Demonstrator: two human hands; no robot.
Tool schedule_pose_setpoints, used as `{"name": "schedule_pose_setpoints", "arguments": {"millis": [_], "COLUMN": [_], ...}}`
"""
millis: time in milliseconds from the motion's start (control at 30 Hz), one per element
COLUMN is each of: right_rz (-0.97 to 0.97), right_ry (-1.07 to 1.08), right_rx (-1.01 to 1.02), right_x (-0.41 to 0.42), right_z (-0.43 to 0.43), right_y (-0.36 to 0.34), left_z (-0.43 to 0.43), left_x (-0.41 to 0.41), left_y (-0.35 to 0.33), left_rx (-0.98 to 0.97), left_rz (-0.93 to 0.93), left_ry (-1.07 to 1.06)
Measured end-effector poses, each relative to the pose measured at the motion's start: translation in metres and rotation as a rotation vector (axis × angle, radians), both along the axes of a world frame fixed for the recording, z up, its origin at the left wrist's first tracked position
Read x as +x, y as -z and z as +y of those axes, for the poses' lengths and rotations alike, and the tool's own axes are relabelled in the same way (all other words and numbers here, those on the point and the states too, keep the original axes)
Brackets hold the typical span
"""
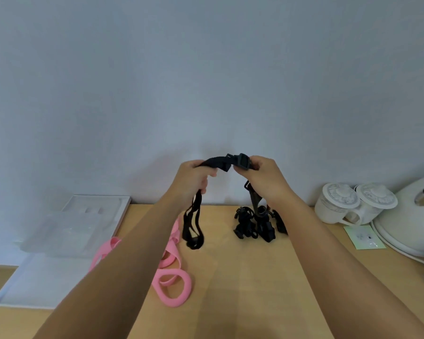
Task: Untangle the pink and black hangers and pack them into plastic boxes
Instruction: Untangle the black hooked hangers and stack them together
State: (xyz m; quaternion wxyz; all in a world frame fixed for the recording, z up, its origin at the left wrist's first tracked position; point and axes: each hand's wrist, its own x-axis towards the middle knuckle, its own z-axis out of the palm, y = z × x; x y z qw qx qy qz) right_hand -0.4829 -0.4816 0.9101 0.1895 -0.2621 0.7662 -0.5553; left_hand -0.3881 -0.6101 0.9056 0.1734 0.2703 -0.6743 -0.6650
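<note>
both hands are raised above the light wooden table (255,289) and hold one black strap hanger (213,160) of woven webbing between them, so it arches from one hand to the other. the left hand (196,178) is curled round the strap. several black loops (193,231) hang from it down to table level, just beside the pink hanger; i cannot tell if they touch the wood. the right hand (263,174) pinches the strap at its black plastic buckle (242,161), with thumb and fingers closed on it. holding the strap high and spread like this seems meant to let the slack drop and show which strand goes where.

below the right hand a strand runs down to a heap of black straps and clips (255,226) on the table near the grey wall (206,69). so this hanger looks not yet free of the rest.

the soft pink loop hanger (174,283) lies on the table under the left forearm, apart from the black heap, probably set aside for later. the clear plastic box (66,228) sits at the table's left end on a flat white tray (30,287), within reach for packing, which by the look of it has not begun.

at the far right, out of the way, stand two white lidded ceramic cups (338,204), a white round appliance (411,231) and a small pale green card (364,237).
</note>
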Motion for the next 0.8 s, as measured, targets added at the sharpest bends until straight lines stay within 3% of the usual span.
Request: {"name": "schedule_pose_setpoints", "arguments": {"millis": [167, 333, 433, 533, 667, 800], "right_rz": [-0.11, 0.154, 0.153, 0.286, -0.126, -0.202], "right_ry": [-0.032, -0.115, -0.129, -0.117, -0.25, -0.342], "right_rx": [0.052, -0.068, -0.073, -0.044, -0.133, -0.127], "right_x": [0.01, 0.025, 0.027, 0.028, 0.032, 0.038], "right_z": [0.006, 0.002, -0.004, -0.006, -0.004, -0.005], "right_y": [0.019, 0.032, 0.036, 0.036, 0.035, 0.045], "left_z": [0.0, 0.008, 0.013, 0.014, 0.016, 0.013], "left_x": [-0.009, -0.02, -0.025, -0.031, -0.035, -0.039], "left_y": [-0.044, -0.064, -0.067, -0.07, -0.079, -0.086], "left_rx": [0.003, 0.028, 0.066, 0.086, 0.154, 0.338], "left_rz": [0.094, 0.135, 0.177, 0.219, 0.271, 0.359], "left_ry": [0.068, 0.059, 0.046, 0.029, 0.011, -0.018]}}
